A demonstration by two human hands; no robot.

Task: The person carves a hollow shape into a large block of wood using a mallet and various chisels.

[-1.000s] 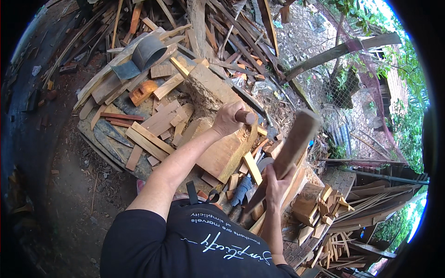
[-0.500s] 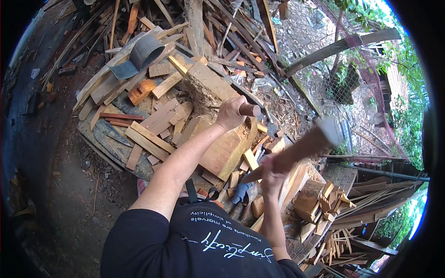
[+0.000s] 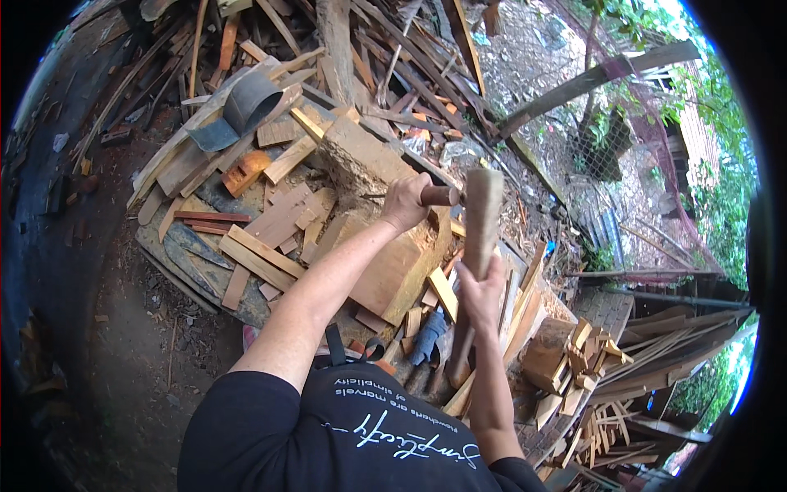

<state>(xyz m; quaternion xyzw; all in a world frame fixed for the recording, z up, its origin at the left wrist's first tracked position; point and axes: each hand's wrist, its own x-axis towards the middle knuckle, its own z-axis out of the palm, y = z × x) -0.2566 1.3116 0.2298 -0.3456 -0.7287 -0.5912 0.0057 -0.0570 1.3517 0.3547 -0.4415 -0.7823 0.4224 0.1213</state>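
Observation:
My left hand [image 3: 405, 204] is closed around a chisel, whose round wooden handle [image 3: 441, 196] sticks out to the right of the fist. Its thin blade points left into the rough, hollowed part of a large wooden block [image 3: 379, 269]. In my right hand [image 3: 482, 295] is a wooden mallet [image 3: 482, 205], gripped by its handle. The thick mallet head stands just right of the chisel handle's end; whether they touch I cannot tell. Wood chips lie in the carved hollow.
Loose offcuts [image 3: 283, 215] and a curved grey metal piece [image 3: 250, 100] lie on the bench left of the block. Beside my right forearm are a blue cloth [image 3: 428, 338] and stacked wood blocks [image 3: 551, 353]. Piled timber [image 3: 402, 61] stands behind, near a wire fence [image 3: 602, 135].
The mallet has swung left, from out at the right to beside the chisel handle's end. My left hand and the chisel stay nearly in place. The whole view has shifted slightly.

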